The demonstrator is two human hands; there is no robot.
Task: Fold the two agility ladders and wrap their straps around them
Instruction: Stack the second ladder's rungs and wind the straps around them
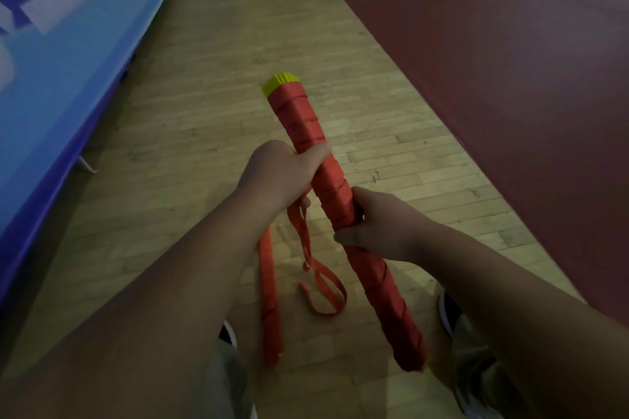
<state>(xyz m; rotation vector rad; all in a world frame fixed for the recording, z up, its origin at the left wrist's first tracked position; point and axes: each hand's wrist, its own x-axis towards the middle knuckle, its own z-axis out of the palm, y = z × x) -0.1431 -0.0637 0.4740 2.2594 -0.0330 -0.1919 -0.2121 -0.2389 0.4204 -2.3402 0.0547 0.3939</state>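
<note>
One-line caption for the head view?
Both hands, left hand and right hand, grip a strap-wrapped ladder bundle above a wooden floor; loose strap hangs below.

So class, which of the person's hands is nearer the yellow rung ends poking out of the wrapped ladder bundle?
Left. The left hand grips the bundle nearer the yellow rung ends; the right hand grips lower down.
</note>
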